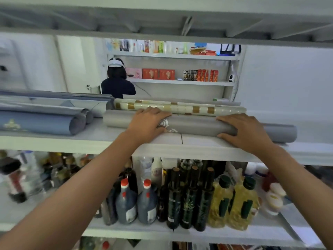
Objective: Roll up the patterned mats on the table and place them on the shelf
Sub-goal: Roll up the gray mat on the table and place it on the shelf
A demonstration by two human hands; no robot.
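White shelf (54, 141) bore grey rolled mat (194, 125), left grip (147, 121) and right grip (246, 130) curled round it, checked roll (189, 108) partly hidden behind it, bottles (180, 195) below were blurred

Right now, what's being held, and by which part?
The grey rolled mat, lying on the shelf. Left hand grips it left of centre, right hand right of centre; fingers over the top, thumbs in front.

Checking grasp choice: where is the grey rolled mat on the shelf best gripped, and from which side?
Take the grey rolled mat at two spots astride its middle, from the open front of the shelf, as the left hand and right hand do. It lies long and sideways, and the gold-checked roll behind blocks the back.
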